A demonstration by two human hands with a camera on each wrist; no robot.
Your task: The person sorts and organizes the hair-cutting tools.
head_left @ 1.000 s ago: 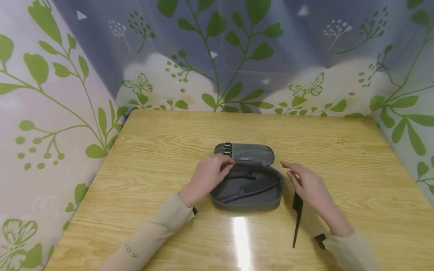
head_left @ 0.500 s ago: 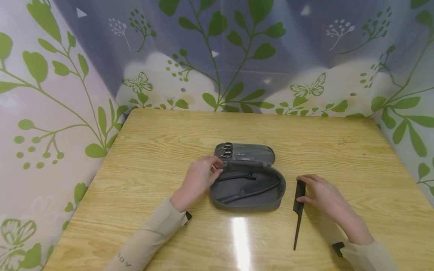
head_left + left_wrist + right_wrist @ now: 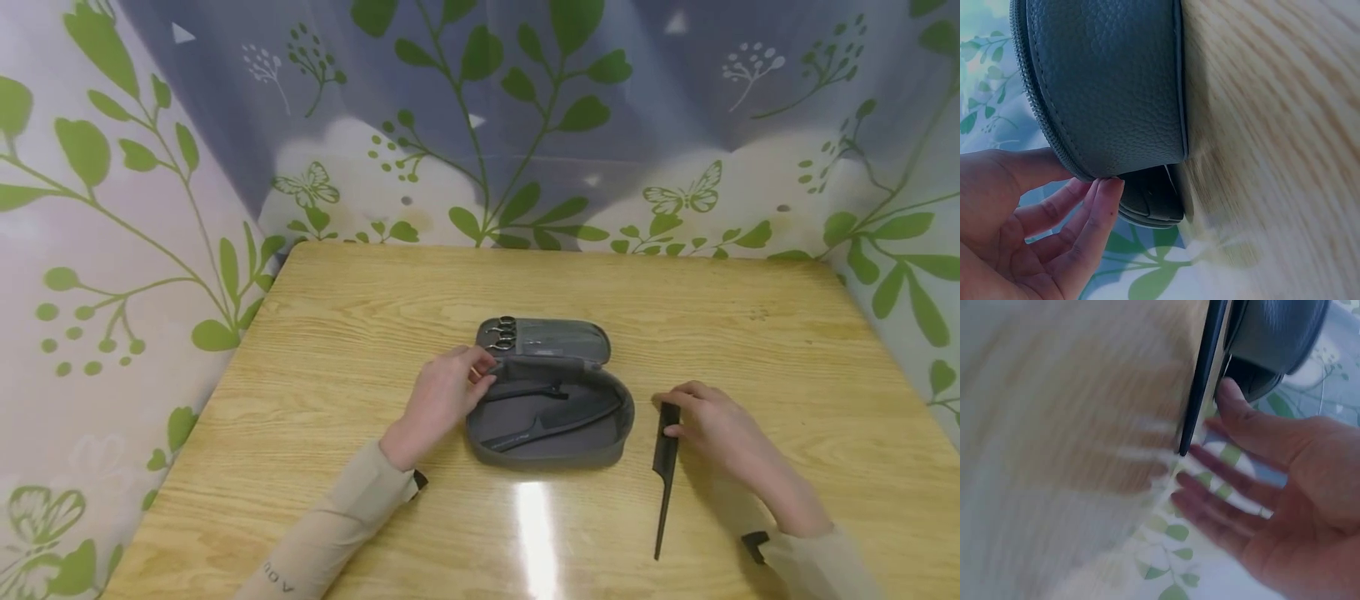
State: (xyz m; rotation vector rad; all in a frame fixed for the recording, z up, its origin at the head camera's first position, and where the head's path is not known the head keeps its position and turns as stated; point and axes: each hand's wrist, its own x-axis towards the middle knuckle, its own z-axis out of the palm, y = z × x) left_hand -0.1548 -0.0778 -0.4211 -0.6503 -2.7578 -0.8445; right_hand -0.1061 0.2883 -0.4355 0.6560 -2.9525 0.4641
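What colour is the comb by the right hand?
Black; the comb lies on the table beside the grey case, clearest in the head view.

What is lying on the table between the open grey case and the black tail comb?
Nothing: the head view shows only bare wooden table between the open grey zip case and the black tail comb, whose upper end the right hand touches.

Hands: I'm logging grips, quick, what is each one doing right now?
Left hand: fingers on the rim of the open grey case, pinching it.
Right hand: fingers relaxed, touching the black tail comb on the table.
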